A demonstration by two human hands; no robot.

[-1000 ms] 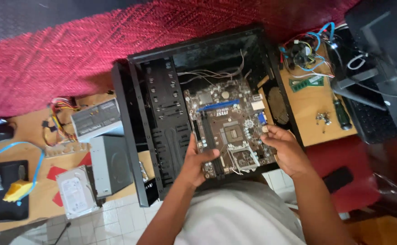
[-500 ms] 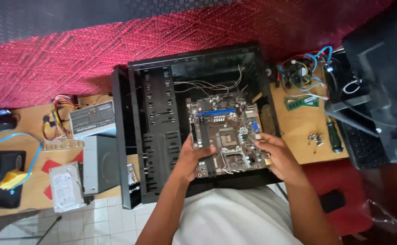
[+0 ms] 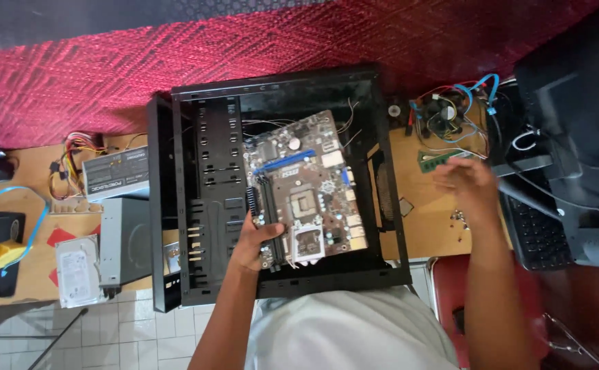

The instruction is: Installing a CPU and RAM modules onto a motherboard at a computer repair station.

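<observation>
Left fingers [image 3: 268, 231] pinch the brown rectangular motherboard [image 3: 306, 188] alone; right fingers [image 3: 450, 171] blurred, state unclear. The board could tip against the black metal case [image 3: 203, 205].

wood table [image 3: 25, 274], open black pc case [image 3: 203, 205], psu [image 3: 116, 175], hdd [image 3: 77, 270], keyboard [image 3: 535, 236]

An open black computer case [image 3: 196, 205] lies flat on the wooden tabletop [image 3: 422, 226]. The left hand [image 3: 251, 240] grips the lower left edge of the motherboard [image 3: 306, 185], held tilted inside the case. The right hand [image 3: 467, 185], blurred, hovers over the tabletop beside the case's right wall, near a green memory stick [image 3: 436, 159] and small screws [image 3: 458, 218].
</observation>
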